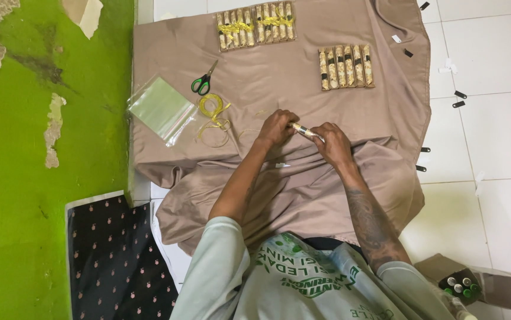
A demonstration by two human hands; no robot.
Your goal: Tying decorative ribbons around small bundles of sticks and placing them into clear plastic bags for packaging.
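Gripping small tube (303, 130) between left hand (276, 128) and right hand (332, 142), both closed on it, over beige cloth (279, 89) covering white tiled floor (492, 136); green peeling wall (24, 178) bordering left side.

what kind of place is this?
Probably a home floor used for hand packing: a beige cloth spread over white floor tiles, a peeling green wall, bundles of small tubes, scissors.

Small tube (304, 130) mostly hidden by hands; box (474, 287) contents too small to tell.
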